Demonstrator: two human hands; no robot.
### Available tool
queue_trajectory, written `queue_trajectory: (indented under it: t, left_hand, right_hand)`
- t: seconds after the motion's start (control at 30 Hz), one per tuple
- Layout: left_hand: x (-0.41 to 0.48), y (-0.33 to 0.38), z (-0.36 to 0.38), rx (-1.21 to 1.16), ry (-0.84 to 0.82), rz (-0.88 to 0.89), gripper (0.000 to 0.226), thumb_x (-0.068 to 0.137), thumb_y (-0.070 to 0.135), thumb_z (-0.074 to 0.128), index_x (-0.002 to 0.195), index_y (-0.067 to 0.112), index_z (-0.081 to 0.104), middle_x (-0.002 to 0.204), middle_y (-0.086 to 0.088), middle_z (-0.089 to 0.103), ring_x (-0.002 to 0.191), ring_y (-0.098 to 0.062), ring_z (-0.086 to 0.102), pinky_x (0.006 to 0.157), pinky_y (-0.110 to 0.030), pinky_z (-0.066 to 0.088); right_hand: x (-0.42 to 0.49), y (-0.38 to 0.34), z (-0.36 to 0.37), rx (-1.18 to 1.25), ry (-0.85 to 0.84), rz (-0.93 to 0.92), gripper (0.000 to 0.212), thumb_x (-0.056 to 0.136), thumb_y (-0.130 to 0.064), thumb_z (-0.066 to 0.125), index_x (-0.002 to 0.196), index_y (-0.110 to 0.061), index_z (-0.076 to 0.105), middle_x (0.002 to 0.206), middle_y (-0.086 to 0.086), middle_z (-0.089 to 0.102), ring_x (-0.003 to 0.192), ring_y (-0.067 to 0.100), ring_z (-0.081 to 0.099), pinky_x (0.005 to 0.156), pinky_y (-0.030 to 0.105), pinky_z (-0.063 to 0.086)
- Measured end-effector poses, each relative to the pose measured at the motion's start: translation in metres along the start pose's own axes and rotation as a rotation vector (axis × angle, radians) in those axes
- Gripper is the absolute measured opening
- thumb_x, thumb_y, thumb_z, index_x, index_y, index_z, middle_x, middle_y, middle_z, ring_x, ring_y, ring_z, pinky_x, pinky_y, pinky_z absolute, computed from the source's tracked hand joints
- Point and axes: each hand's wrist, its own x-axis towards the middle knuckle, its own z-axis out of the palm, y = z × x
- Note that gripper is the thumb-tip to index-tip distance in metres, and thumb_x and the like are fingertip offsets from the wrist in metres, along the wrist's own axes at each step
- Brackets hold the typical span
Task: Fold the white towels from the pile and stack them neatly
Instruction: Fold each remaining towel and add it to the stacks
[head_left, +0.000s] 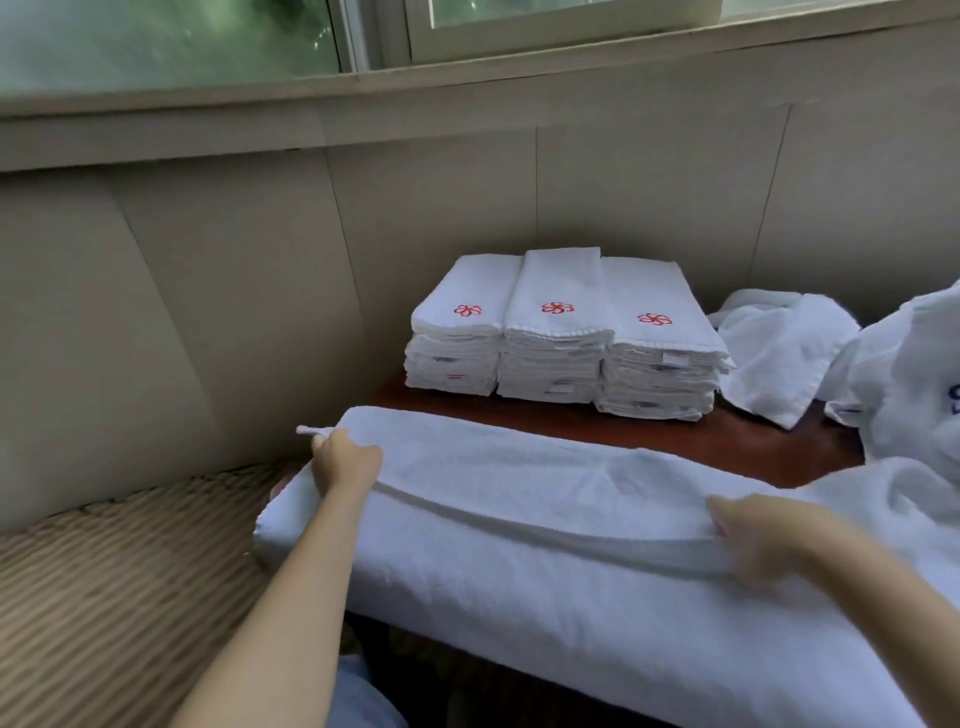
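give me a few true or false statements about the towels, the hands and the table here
1. Three stacks of folded towels stand side by side at the back of the table. True.
2. The emblems on the top folded towels are blue. False: they are red.
3. Both hands grip the towel being folded. True: the left hand holds it near its left end, the right hand pinches a folded edge further right.
4. The unfolded pile lies left of the stacks. False: it lies to their right.
5. The table is white plastic. False: its bare surface is reddish-brown.
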Motion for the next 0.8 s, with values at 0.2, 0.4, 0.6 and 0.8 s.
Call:
queue_trajectory:
  t: [0.2,0.4,0.6,0.8]
  left_hand:
    - [-0.014,0.004,-0.006,0.029,0.004,-0.06,0.068,0.083,0.009,0.055,0.146,0.015,0.028,0.156,-0.013,-0.004,0.131,-0.038,0.032,0.098,-0.04,0.039]
    - [-0.033,0.033,0.011,0.174,-0.185,-0.083,0.067,0.087,0.017,0.051,0.147,0.011,0.021,0.156,-0.016,-0.013,0.129,-0.043,0.036,0.106,-0.042,0.035]
    - [-0.074,0.064,0.05,0.132,-0.315,0.048,0.067,0.088,0.024,0.054,0.148,0.022,0.025,0.157,-0.008,-0.009,0.138,-0.039,0.018,0.109,-0.041,0.03]
    - [-0.112,0.086,0.068,0.495,-0.028,0.557,0.071,0.085,0.023,0.056,0.148,0.028,0.023,0.159,-0.012,-0.014,0.14,-0.046,-0.018,0.112,-0.061,-0.005]
  right_hand:
    - [-0.003,0.008,0.002,-0.045,0.13,0.126,0.014,0.082,-0.02,0.046,0.074,-0.022,0.035,0.118,0.001,0.057,0.108,0.02,0.059,0.077,0.026,0.047]
    - [-0.012,0.021,0.005,0.039,0.308,0.181,0.017,0.088,-0.017,0.046,0.083,-0.017,0.029,0.09,-0.001,0.047,0.106,0.025,0.056,0.069,0.029,0.038]
    - [-0.022,0.052,0.018,-0.004,0.243,0.254,0.04,0.086,-0.047,0.05,0.119,-0.024,0.043,0.128,0.003,0.047,0.119,0.025,0.047,0.09,0.033,0.04]
    - [-0.037,0.087,0.017,0.025,0.231,0.386,0.044,0.084,-0.023,0.049,0.128,-0.024,0.047,0.127,0.006,0.046,0.119,0.027,0.046,0.093,0.033,0.038]
